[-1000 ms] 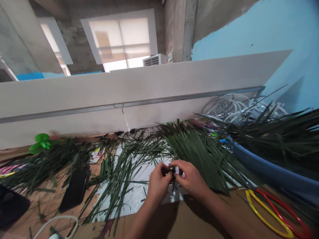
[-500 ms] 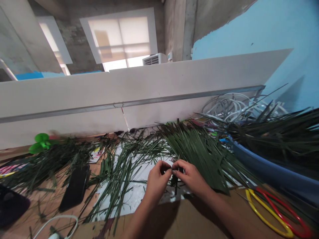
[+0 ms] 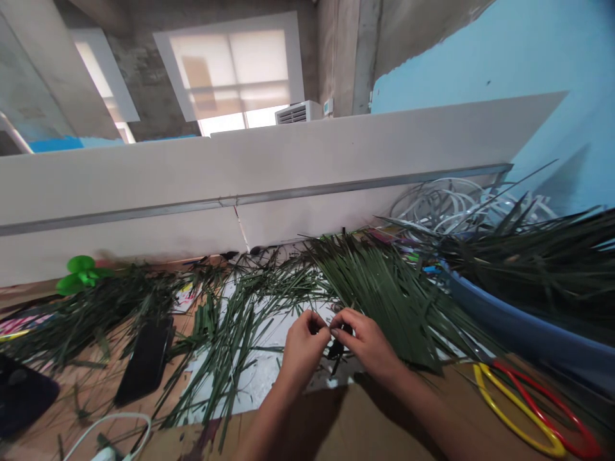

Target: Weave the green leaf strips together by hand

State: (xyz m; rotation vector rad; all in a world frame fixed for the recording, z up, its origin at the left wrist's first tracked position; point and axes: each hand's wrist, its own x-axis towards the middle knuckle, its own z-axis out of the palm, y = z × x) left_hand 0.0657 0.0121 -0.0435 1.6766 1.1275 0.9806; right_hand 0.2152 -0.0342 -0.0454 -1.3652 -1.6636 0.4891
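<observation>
My left hand [image 3: 306,346] and my right hand [image 3: 361,334] meet over the white sheet [image 3: 259,378], thumbs and forefingers pinched together, fingertips touching or nearly so. Between and under them hangs a small dark leaf piece [image 3: 336,351] with a narrow strip end pointing down. The pinched part is hidden by my fingers, so its form is unclear. Just right of my hands lies a fan of long green leaf blades [image 3: 384,294]. Cut green leaf strips [image 3: 240,339] are scattered over the sheet to the left.
Scissors with yellow and red handles [image 3: 521,403] lie at the lower right, beside a blue tub [image 3: 509,330] heaped with long leaves. A black phone [image 3: 145,362], a white cable [image 3: 113,417] and a green propeller-shaped thing [image 3: 79,275] are at left. A white partition [image 3: 298,153] stands behind.
The dark leaf piece has swung slightly, its lower strip now slanting down to the left rather than hanging straight. My hands stay almost in place, still pinched.
</observation>
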